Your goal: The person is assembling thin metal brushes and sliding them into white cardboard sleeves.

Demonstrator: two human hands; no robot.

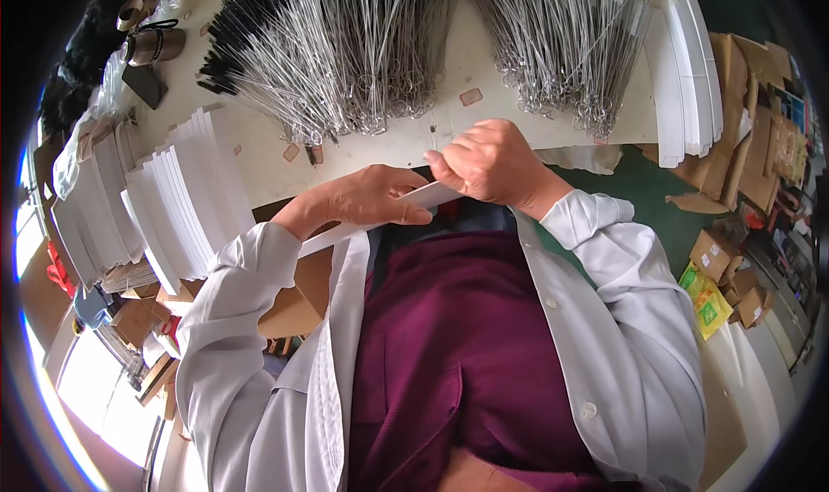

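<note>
A long, narrow white carton [429, 196] slants in front of my body, just off the table's near edge. My left hand [370, 197] curls round its middle, with the thumb and fingers on either side. At its upper right end my right hand [494, 166] is closed in a fist, thumb pressed against the carton. Whether that end stands open is hidden by the fingers. Beyond my hands lie a large bunch of wire brushes [345, 60] with looped wire ends and dark bristles, and a second bunch of wire brushes [566, 47] to the right.
Stacks of white cartons [192, 194] stand at the table's left, and more white cartons [686, 69] lie at its right. A dark metal cup [155, 45] is at the far left. Brown cardboard [734, 121] leans on the right; small brown boxes [717, 255] sit lower down.
</note>
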